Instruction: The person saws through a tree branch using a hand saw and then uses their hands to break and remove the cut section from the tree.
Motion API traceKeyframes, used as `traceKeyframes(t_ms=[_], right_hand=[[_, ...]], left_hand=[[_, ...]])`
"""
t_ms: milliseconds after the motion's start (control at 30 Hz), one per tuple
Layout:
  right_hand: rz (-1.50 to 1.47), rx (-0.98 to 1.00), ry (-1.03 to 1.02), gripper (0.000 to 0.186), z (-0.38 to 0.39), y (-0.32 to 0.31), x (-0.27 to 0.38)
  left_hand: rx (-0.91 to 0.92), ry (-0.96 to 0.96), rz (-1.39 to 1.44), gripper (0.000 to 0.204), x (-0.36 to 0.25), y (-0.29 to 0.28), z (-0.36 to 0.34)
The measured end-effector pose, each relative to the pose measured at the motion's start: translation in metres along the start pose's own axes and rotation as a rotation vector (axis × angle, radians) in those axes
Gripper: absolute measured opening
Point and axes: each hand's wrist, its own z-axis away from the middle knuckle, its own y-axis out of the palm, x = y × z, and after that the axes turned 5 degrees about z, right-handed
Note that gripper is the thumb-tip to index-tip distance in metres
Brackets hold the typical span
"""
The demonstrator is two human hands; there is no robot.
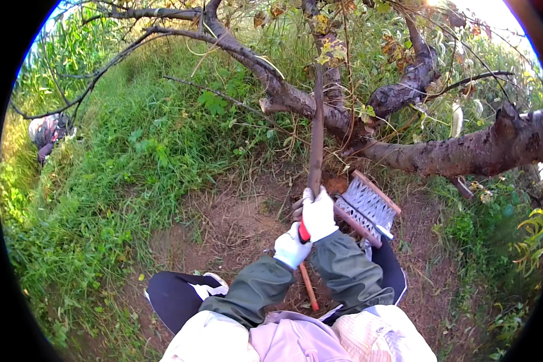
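While my white-gloved right hand [318, 212] grips the long brown wood-like pole [316, 145] ahead and my white-gloved left hand [291, 247] holds the red handle [303, 233] nearer me, a careless swing could bang the pole into the far, crooked brown branch [289, 98].

Head-worn fisheye looks down past left hand [292, 247] and right hand [318, 213], near; rim seems warped.

Matt cloth gloves [320, 214], smooth matt shaft [317, 136], smooth plastic-looking grip [304, 233], glossy sleeves [351, 268], rough-barked limb [476, 151]
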Motion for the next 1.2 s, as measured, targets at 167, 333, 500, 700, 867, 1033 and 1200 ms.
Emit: traceKeyframes(t_ms=[167,333,500,700,867,1033,1200], right_hand=[[0.042,0.173,0.011,0.017,-0.075,-0.029,0.095],[0.462,-0.206,-0.417,0.025,-0.094,-0.006,0.048],[0.148,-0.088,-0.014,0.023,0.009,0.009,-0.05],[0.233,-0.127,-0.201,0.013,-0.05,-0.003,-0.004],[0.073,0.067,-0.085,0.01,-0.085,0.0,0.101],[0.086,-0.113,-0.068,0.032,-0.015,0.021,-0.032],[0.062,-0.051,-0.082,0.029,-0.017,0.009,0.006]], left_hand=[[0.064,0.047,0.168,0.041,-0.082,-0.009,-0.07],[0.008,0.109,0.055,0.03,-0.057,-0.012,-0.095],[-0.021,0.037,-0.026,0.042,0.047,0.011,0.017],[-0.142,0.183,-0.015,0.04,-0.001,0.015,-0.036],[-0.075,0.087,0.032,0.045,-0.054,-0.007,-0.105],[-0.1,0.162,0.054,0.037,0.041,0.0,-0.02],[-0.069,0.095,-0.006,0.043,0.019,0.009,-0.024]])
